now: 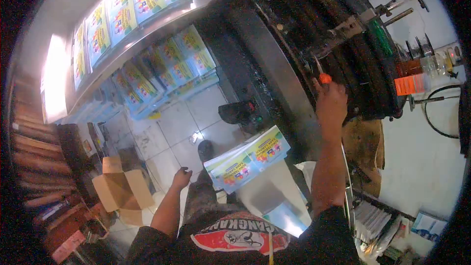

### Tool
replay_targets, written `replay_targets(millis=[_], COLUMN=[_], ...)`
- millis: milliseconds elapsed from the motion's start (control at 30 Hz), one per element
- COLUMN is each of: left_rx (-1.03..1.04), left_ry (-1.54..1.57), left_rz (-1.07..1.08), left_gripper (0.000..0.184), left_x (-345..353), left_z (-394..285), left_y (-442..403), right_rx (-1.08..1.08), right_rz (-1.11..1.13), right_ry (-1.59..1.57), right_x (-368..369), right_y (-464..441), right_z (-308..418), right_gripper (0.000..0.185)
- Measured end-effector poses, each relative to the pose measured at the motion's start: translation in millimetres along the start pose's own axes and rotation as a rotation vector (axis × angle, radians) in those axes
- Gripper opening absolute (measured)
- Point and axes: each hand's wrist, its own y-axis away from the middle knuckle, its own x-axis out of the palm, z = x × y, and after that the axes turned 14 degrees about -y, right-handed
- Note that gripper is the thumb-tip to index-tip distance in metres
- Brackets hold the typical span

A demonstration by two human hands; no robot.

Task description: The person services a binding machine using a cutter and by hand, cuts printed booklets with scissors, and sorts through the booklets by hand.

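Observation:
In my right hand is a screwdriver with an orange handle, its thin metal shaft pointing into a large dark machine. The fingers are closed round the handle, and the tip is hard to make out against the dark parts. My left hand hangs low beside my leg, holding nothing, its fingers loosely apart. Right of it, printed booklet covers in blue and yellow lie on a pale surface close to my body.
Stacks of printed sheets cover a lit table at the upper left, with more sheets on a shelf below. An open cardboard box stands on the tiled floor. Jars and an orange card are at the right.

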Motion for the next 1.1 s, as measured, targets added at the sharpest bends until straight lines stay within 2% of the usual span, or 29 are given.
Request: replay_targets(millis=[67,133,167,267,567,700,800,1000,1100], left_rx=[-0.038,-0.031,0.045,0.061,0.070,0.032,0.010,0.022,0.007], left_ry=[0.029,0.100,0.075,0.042,0.009,0.103,0.067,0.067,0.013], left_rz=[0.023,-0.038,-0.089,-0.068,-0.066,0.034,-0.021,-0.115,-0.048], left_gripper=[0.051,0.050,0.048,0.046,0.043,0.042,0.040,0.040,0.041], left_x=[-6,-10,-5,-10,26,17,1,9,12], left_z=[-11,-18,-9,-8,35,22,2,24,39], left_y=[10,15,11,13,-13,-7,6,7,9], right_rx=[-0.017,0.023,0.075,-0.038,-0.003,-0.003,-0.021,-0.044,-0.064], right_rz=[-0.044,-0.053,-0.057,-0.111,-0.122,-0.149,-0.148,-0.209,-0.214], right_ry=[0.170,0.099,0.039,-0.002,-0.078,0.005,-0.003,0.060,0.065], right_x=[5,-5,-8,-3,13,6,4,11,9], right_y=[6,4,6,3,4,8,10,9,7], right_z=[2,19,23,14,-4,5,6,5,6], right_gripper=[0.033,0.034,0.035,0.034,0.031,0.031,0.031,0.032,0.032])
